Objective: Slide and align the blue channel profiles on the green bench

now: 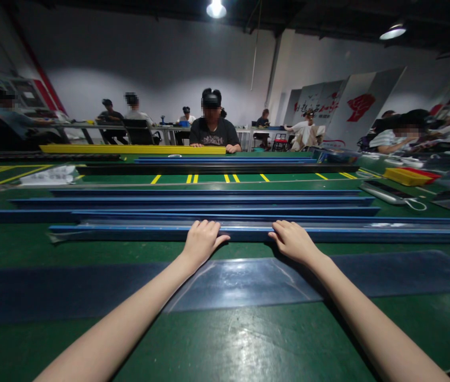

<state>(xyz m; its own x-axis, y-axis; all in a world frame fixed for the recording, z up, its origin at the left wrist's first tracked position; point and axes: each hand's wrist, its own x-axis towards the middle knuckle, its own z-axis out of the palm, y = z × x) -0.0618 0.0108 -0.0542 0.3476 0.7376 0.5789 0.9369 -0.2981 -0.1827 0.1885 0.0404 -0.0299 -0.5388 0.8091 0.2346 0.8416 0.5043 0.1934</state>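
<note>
A long blue channel strip (129,234) lies across the green table in front of me, running out of view on the right. My left hand (203,241) is closed over its front wall, fingers curled to the inside and the thumb pointing right along the edge. A short way to the right, my right hand (291,239) grips the same wall, with its thumb pointing left. Between my forearms and beyond them, a flat see-through plastic sheet (228,286) lies nearer to me. Something see-through also lines the channel's inside.
Several more blue strips (193,201) lie just behind. Farther back are a black strip (209,168), a yellow strip (129,149) and a person (214,132) with hands at the far edge. A phone on a white case (386,192) and a yellow tray (404,176) sit at right.
</note>
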